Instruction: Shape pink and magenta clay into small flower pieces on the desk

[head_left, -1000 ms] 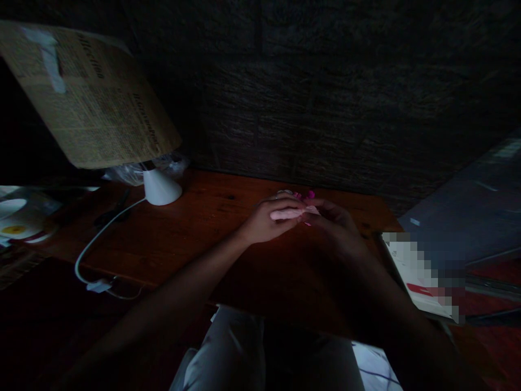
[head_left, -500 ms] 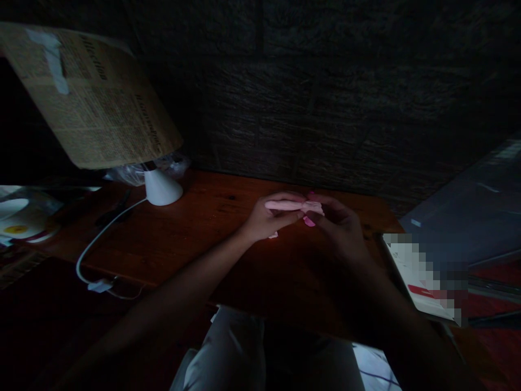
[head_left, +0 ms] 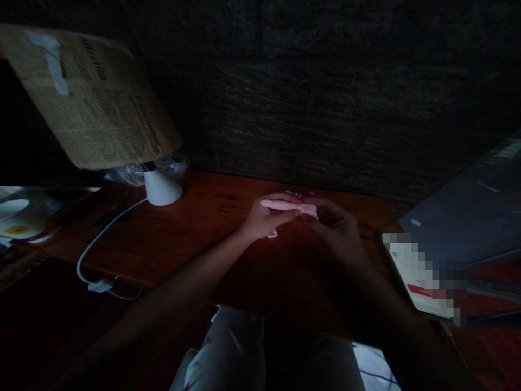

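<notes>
A pale pink, clay-like roll spans the gap between my hands above the desk. My left hand is closed around its smooth, rounded end, thumb along the near side. At the other end, the roll turns flat and crumpled, and my right hand pinches it there between thumb and fingers. Beneath my left wrist lies a small pale pink scrap. Bright pink bits show just behind my fingers, partly covered by them.
A lamp with a newsprint shade and white base stands on the wooden desk to the left. Its cord hangs over the edge. A white mug is at far left, a book at right, a dark wall behind.
The pink roll has come more into view, and its flattened end has turned between my fingers. A scrap now shows under my left wrist. The bright pink piece below my right fingers is no longer visible.
</notes>
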Demonstrator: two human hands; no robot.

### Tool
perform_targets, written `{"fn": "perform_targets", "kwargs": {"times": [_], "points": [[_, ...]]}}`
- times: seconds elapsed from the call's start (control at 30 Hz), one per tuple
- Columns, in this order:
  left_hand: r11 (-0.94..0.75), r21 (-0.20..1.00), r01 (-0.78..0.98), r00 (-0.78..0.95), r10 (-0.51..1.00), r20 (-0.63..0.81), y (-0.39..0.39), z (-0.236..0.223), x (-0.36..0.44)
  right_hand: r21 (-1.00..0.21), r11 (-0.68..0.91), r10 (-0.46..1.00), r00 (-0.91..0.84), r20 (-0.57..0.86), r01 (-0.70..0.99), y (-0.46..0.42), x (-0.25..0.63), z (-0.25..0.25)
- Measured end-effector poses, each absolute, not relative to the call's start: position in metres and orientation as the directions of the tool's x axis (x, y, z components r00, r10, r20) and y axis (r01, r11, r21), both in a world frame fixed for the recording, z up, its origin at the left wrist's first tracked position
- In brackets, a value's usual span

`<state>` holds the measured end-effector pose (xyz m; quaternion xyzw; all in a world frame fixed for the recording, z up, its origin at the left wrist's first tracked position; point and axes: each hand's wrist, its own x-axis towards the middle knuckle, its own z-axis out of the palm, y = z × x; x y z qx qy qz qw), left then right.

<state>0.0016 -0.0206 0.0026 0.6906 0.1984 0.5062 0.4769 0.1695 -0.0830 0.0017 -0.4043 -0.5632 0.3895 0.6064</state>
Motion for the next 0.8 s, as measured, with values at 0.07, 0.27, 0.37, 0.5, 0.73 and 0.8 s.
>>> {"fn": "perform_targets", "kwargs": {"times": [0.07,0.27,0.37,0.5,0.73,0.8], "points": [[-0.459,0.864,-0.206,0.403,0.765,0.502,-0.0211,0.0029,0.0019,-0.933,0.36,0.931,0.069,0.359,-0.01,-0.0834,0.1684,0.0018],[-0.436,0.858,-0.271,0.412,0.754,0.512,-0.0194,0.0005,0.0031,-0.93,0.368,0.926,0.09,0.368,0.016,-0.0843,0.1672,0.0027],[-0.43,0.866,-0.256,0.408,0.764,0.5,-0.0181,-0.0007,0.0031,-0.926,0.377,0.92,0.1,0.378,0.029,-0.0838,0.1675,0.002],[-0.433,0.878,-0.204,0.385,0.79,0.478,-0.0183,-0.0002,0.0029,-0.928,0.368,0.922,0.106,0.371,0.054,-0.0829,0.1671,0.0003],[-0.401,0.88,-0.254,0.387,0.792,0.473,-0.0171,-0.0015,0.0034,-0.927,0.366,0.919,0.124,0.373,0.076,-0.083,0.1652,0.0008],[-0.355,0.883,-0.306,0.41,0.788,0.459,-0.015,-0.0044,0.0048,-0.924,0.376,0.916,0.124,0.382,0.069,-0.0828,0.1652,0.0014]]}}
